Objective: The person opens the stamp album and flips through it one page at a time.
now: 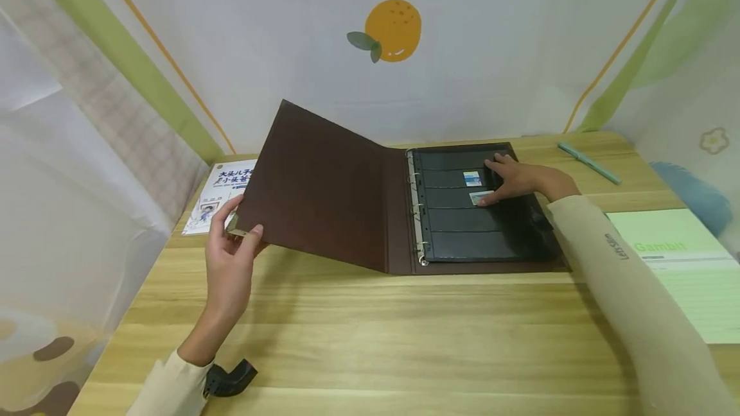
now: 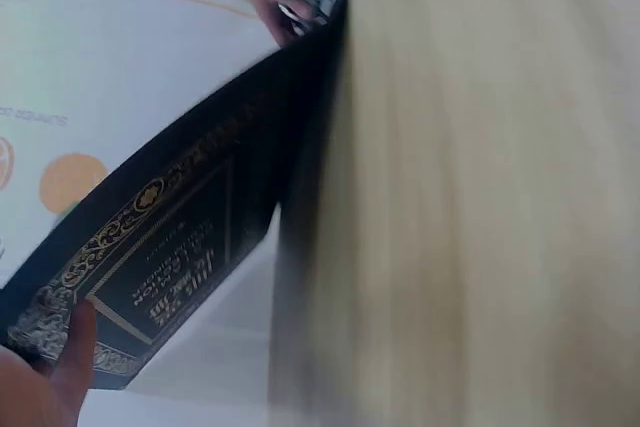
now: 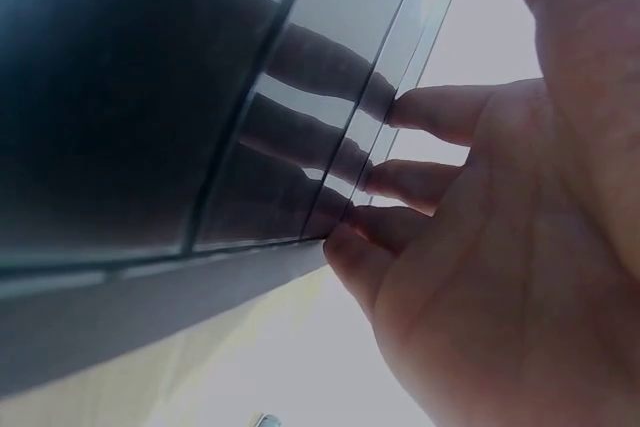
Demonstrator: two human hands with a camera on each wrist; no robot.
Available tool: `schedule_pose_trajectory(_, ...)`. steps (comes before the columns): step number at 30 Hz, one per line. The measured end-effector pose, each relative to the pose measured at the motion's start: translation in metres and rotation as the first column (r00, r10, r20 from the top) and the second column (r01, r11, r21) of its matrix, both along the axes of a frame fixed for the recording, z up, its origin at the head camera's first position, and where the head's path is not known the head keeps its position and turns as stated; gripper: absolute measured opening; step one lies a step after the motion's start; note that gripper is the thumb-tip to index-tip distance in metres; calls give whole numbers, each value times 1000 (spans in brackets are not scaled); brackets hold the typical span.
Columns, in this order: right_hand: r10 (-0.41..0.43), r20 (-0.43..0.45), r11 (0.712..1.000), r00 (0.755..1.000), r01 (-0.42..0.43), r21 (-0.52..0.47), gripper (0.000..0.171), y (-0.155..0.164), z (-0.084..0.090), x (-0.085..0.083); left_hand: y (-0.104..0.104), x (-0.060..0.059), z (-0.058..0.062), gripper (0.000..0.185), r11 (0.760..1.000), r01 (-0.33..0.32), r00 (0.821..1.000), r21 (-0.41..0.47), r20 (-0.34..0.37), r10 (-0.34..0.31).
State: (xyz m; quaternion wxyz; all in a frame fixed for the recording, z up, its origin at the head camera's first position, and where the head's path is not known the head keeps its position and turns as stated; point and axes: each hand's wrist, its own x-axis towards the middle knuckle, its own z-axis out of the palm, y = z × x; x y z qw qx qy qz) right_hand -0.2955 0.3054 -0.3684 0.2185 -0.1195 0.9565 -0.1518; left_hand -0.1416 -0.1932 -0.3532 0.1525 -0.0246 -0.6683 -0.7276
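Observation:
A dark brown stamp album lies spread on the table, its left cover raised at a slant. My left hand grips that cover's lower outer corner, where a metal corner piece shows. Gold ornament and lettering mark the cover's outside in the left wrist view. On the right, metal rings hold a black pocket page. Two small stamps show in its middle rows. My right hand rests on the page with fingers extended, the thumb at the lower stamp. Its fingertips touch the glossy page.
Behind the raised cover, a white printed booklet lies at the table's left edge. A pale green pen is at the back right. Beside my right forearm is a green notebook marked "Gambit". A printed curtain hangs behind the table.

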Motion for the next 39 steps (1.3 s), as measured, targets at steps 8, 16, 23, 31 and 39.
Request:
schedule_pose_trajectory(8, 12, -7, 1000, 1000, -12, 11, 123, 0, 2, 1, -11, 5, -10, 65, 629, -277, 961, -727, -214, 175)
schedule_pose_trajectory(16, 54, -90, 999, 995, -54, -6, 118, 11, -2, 4, 44, -1, -2, 62, -4, 58, 997, -998, 59, -41)
schedule_pose_trajectory(23, 154, -163, 983, 974, -168, -76, 94, 10, -14, 6, 89, -20, 0, 80, -54, 280, 959, -959, 282, -30)
schedule_pose_trajectory(31, 184, -140, 979, 973, -193, -60, 90, -2, -10, 8, 89, -24, -7, 86, -49, 374, 927, -926, 374, 1)
schedule_pose_trajectory(39, 188, -137, 979, 972, -197, -56, 90, -2, -5, 9, 83, -23, -14, 84, -1, 422, 906, -907, 422, -18)
